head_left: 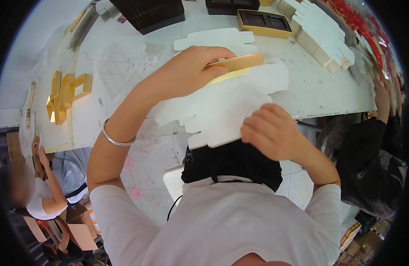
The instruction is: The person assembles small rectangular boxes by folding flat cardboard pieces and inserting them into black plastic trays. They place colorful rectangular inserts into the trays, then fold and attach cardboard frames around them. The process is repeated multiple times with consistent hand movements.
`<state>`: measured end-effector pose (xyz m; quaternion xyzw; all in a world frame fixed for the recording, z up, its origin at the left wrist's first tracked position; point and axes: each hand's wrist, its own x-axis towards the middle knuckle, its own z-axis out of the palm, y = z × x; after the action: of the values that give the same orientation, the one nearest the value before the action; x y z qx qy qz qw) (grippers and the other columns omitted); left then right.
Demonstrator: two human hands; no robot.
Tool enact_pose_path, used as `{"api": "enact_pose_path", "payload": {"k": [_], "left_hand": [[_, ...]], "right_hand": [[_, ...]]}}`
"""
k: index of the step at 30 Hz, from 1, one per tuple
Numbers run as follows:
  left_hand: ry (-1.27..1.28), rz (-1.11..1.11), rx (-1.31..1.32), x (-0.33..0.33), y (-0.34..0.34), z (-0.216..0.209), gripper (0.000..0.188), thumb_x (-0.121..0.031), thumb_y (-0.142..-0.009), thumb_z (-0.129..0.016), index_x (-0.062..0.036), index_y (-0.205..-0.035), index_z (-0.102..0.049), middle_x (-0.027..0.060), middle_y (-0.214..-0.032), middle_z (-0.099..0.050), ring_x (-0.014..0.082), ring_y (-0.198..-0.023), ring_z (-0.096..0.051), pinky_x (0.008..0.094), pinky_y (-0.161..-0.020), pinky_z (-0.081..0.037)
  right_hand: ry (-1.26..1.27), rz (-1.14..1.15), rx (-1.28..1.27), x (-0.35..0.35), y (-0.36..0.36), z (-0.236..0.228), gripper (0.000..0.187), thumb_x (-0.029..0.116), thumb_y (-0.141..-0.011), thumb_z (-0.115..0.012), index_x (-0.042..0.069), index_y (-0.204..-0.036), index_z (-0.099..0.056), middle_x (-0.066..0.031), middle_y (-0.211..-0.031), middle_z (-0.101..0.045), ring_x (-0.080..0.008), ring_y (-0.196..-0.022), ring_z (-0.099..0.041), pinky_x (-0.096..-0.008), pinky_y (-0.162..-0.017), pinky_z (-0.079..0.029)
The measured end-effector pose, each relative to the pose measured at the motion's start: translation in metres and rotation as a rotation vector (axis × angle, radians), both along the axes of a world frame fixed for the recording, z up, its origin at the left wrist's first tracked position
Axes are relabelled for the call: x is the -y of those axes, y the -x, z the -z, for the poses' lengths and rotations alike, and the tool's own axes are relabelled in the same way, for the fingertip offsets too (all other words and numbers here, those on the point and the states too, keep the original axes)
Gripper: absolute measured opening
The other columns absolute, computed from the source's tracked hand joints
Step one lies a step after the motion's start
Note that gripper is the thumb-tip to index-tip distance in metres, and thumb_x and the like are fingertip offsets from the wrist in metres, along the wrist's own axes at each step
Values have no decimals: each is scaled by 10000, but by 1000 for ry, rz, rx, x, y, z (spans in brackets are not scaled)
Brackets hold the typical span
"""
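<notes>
My left hand (193, 73) is closed round a gold card strip (237, 63), thumb on the near side and fingers behind it. The strip stands on edge over flat white carton blanks (213, 108), with a pale yellow edge along its base. Notched tabs stick out from the blanks, and the nearest blank overhangs the table's front edge. My right hand (273, 131) is curled beside the blank's near right edge, its fingers bent inward and slightly blurred. What its fingertips hold, if anything, is hidden.
At the back are a stack of dark trays (149, 15) and a gold box (264, 24) with a black insert. A pile of white folded cartons (322, 35) lies at right. Gold frames (65, 95) stand at left. Co-workers sit at both sides of the table (124, 128).
</notes>
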<state>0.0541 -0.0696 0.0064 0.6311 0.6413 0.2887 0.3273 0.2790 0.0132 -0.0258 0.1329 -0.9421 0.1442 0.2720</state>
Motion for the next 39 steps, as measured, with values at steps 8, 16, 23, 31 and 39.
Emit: {"api": "enact_pose_path", "payload": {"k": [8,16,23,31,39], "left_hand": [[12,-30,24,7,-2,4,245,-82,-898,-549,7,-1124,-578,68,-899,-610,113,-763,-518,259,-725,-454],[-74,-5,-105,11,-10,15,226,-54,-863,-583,5,-1079,-612,76,-824,-556,174,-714,-521,278,-633,-427],[-124,-12,-115,15,-9,15,247,-50,-839,-600,-26,-1085,-610,82,-824,-558,198,-698,-512,287,-639,-431],[-168,-94,-326,52,-14,-3,416,40,-769,-574,-74,-1168,-559,96,-951,-577,239,-689,-535,312,-615,-447],[-174,-298,-319,48,-44,9,461,112,-690,-498,-129,-1083,-493,99,-1123,-457,309,-682,-573,386,-567,-462]], "right_hand": [[-25,89,-34,-4,29,10,205,140,-734,-646,5,-876,-584,-121,-965,-542,-255,-912,-543,-376,-791,-434],[-43,16,-16,10,13,14,251,134,-718,-670,3,-930,-641,-82,-884,-536,-226,-795,-547,-344,-686,-465],[196,-7,575,-8,49,-13,54,25,-750,-618,8,-796,-595,-110,-801,-575,-290,-750,-582,-378,-628,-465],[-27,3,320,-4,45,-34,59,10,-690,-604,39,-700,-553,-85,-752,-563,-251,-756,-572,-350,-671,-454],[-3,-156,273,-18,40,-8,167,127,-713,-663,58,-809,-544,-60,-902,-497,-214,-747,-514,-343,-680,-424]]}}
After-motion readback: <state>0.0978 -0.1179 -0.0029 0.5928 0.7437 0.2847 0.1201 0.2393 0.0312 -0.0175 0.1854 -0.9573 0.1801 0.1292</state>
